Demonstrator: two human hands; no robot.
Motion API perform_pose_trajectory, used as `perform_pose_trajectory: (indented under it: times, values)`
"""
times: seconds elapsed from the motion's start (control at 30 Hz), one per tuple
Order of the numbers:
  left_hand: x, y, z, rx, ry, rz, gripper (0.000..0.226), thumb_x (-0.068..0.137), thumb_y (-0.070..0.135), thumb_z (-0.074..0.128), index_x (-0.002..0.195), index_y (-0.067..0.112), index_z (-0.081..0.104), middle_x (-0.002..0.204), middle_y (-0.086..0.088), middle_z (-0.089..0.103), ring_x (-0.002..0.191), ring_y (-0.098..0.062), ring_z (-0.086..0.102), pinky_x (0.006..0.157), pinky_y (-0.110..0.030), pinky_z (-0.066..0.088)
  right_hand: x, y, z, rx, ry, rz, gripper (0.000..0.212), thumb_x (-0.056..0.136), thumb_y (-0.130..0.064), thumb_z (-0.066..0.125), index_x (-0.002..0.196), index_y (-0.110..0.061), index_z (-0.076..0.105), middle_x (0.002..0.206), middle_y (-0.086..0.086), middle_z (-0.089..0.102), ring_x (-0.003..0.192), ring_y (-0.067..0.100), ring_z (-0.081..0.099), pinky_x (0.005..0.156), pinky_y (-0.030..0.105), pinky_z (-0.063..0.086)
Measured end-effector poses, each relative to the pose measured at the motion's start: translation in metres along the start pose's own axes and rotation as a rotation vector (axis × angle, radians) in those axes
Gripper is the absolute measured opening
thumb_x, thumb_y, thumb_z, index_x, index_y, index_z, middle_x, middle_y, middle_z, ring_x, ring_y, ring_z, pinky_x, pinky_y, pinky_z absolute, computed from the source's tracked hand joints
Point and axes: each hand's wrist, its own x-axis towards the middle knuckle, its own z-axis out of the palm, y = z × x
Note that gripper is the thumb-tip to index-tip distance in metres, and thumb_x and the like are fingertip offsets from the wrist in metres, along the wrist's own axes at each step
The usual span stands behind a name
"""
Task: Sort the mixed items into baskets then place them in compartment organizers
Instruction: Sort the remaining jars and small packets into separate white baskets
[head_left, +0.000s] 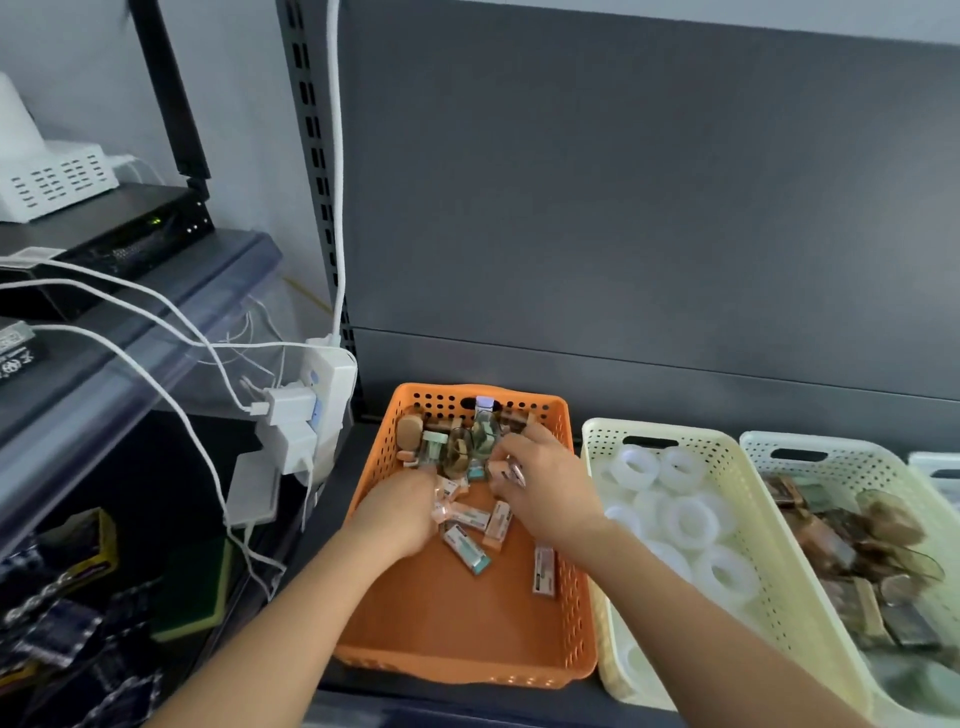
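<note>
Three baskets (467, 670) on dark shelf (441, 699), grey backboard (623, 208).

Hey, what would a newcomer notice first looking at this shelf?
The orange basket at centre grabs the eye, with the left hand and right hand both down among its small packets. To its right, a cream basket is heaped with white rolls.

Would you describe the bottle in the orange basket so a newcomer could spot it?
Find the orange basket, leftmost of the baskets. A clear bottle sits against its far wall. Unlike the small boxes around it, it has a pale cap.
</note>
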Motion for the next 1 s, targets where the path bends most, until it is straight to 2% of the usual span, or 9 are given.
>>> perform_pose_trajectory:
  times: [0.2, 0.33, 0.5, 0.57, 0.63, 0.77, 0.83, 0.93, 1.0]
  values:
    - [-0.013, 0.039, -0.025, -0.305, 0.25, 0.049, 0.039, 0.083, 0.024, 0.072, 0.117, 0.026, 0.052, 0.106, 0.012, 0.061, 0.081, -0.005, 0.055, 0.057, -0.019, 0.036, -0.021, 0.01, -0.03, 0.228, 0.263, 0.099, 0.019, 0.079, -0.022, 0.073, 0.097, -0.021, 0.065, 0.093, -0.01, 0.05, 0.079, 0.006, 0.048, 0.067, 0.019, 0.036]
    - [-0.024, 0.092, -0.026, -0.402, 0.324, 0.163, 0.036, 0.08, 0.027, 0.075, 0.11, 0.029, 0.054, 0.097, 0.022, 0.054, 0.086, -0.002, 0.054, 0.065, -0.019, 0.038, -0.046, 0.029, -0.06, 0.328, 0.34, 0.147, 0.019, 0.077, -0.024, 0.075, 0.093, -0.02, 0.066, 0.09, -0.006, 0.053, 0.078, 0.008, 0.052, 0.067, 0.018, 0.042]
    - [-0.033, 0.168, -0.01, -0.502, 0.316, 0.257, 0.027, 0.078, 0.024, 0.076, 0.091, 0.029, 0.052, 0.08, 0.015, 0.059, 0.076, -0.005, 0.056, 0.056, -0.021, 0.038, -0.101, 0.074, -0.105, 0.357, 0.419, 0.205, 0.016, 0.077, -0.028, 0.074, 0.089, -0.023, 0.065, 0.087, -0.005, 0.054, 0.074, 0.008, 0.054, 0.066, 0.023, 0.048]
    - [-0.038, 0.204, 0.0, -0.536, 0.295, 0.271, 0.029, 0.078, 0.025, 0.076, 0.092, 0.029, 0.052, 0.078, 0.017, 0.058, 0.074, -0.004, 0.055, 0.054, -0.02, 0.036, -0.127, 0.098, -0.125, 0.312, 0.453, 0.232, 0.018, 0.078, -0.028, 0.075, 0.092, -0.022, 0.065, 0.086, -0.007, 0.052, 0.072, 0.006, 0.053, 0.065, 0.016, 0.043]
    - [-0.046, 0.241, 0.012, -0.586, 0.256, 0.296, 0.027, 0.079, 0.026, 0.076, 0.095, 0.031, 0.054, 0.081, 0.014, 0.06, 0.073, -0.001, 0.056, 0.053, -0.019, 0.04, -0.152, 0.123, -0.144, 0.281, 0.474, 0.273, 0.021, 0.078, -0.029, 0.074, 0.096, -0.022, 0.065, 0.087, -0.009, 0.052, 0.073, 0.003, 0.051, 0.063, 0.009, 0.038]
    - [-0.062, 0.313, 0.036, -0.609, 0.214, 0.387, 0.022, 0.083, 0.029, 0.073, 0.085, 0.036, 0.052, 0.082, 0.012, 0.063, 0.073, -0.002, 0.059, 0.059, -0.024, 0.048, -0.201, 0.17, -0.178, 0.223, 0.484, 0.311, 0.024, 0.08, -0.034, 0.072, 0.1, -0.024, 0.064, 0.095, -0.012, 0.054, 0.077, -0.001, 0.051, 0.065, 0.01, 0.038]
    - [-0.07, 0.346, 0.045, -0.598, 0.209, 0.425, 0.021, 0.083, 0.03, 0.073, 0.088, 0.037, 0.053, 0.084, 0.013, 0.063, 0.073, -0.001, 0.06, 0.061, -0.025, 0.049, -0.223, 0.191, -0.192, 0.199, 0.503, 0.333, 0.024, 0.08, -0.035, 0.072, 0.1, -0.024, 0.064, 0.093, -0.013, 0.053, 0.076, -0.003, 0.049, 0.063, 0.01, 0.037]
    - [-0.077, 0.391, 0.058, -0.567, 0.179, 0.472, 0.023, 0.082, 0.031, 0.074, 0.095, 0.032, 0.055, 0.086, 0.013, 0.064, 0.075, -0.001, 0.059, 0.064, -0.028, 0.051, -0.251, 0.221, -0.211, 0.175, 0.512, 0.384, 0.022, 0.08, -0.034, 0.073, 0.098, -0.024, 0.065, 0.094, -0.007, 0.056, 0.078, 0.008, 0.053, 0.064, 0.017, 0.041]
    - [-0.077, 0.417, 0.065, -0.528, 0.158, 0.497, 0.025, 0.082, 0.032, 0.073, 0.099, 0.033, 0.055, 0.088, 0.015, 0.063, 0.075, 0.003, 0.058, 0.059, -0.023, 0.048, -0.264, 0.24, -0.221, 0.152, 0.527, 0.424, 0.023, 0.079, -0.034, 0.073, 0.097, -0.023, 0.065, 0.094, -0.008, 0.055, 0.077, 0.009, 0.053, 0.062, 0.015, 0.038]
